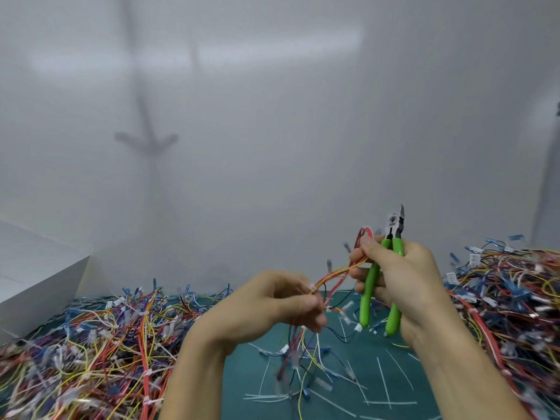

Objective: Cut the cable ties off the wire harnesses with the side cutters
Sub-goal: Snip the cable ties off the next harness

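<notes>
My right hand (403, 280) grips the green-handled side cutters (381, 286), jaws pointing up and slightly apart, and also pinches one end of a wire harness (336, 275) between thumb and fingers. My left hand (281, 301) pinches the same harness of red, yellow and orange wires near a white cable tie (312, 287). The harness is stretched between both hands above the green mat (342, 377). Its loose ends with connectors hang down below my left hand.
A large pile of tied harnesses (91, 350) covers the left of the mat, another pile (515, 298) lies at the right. Several cut white ties (385, 383) lie on the mat between them. A white box (33, 277) stands far left against a white wall.
</notes>
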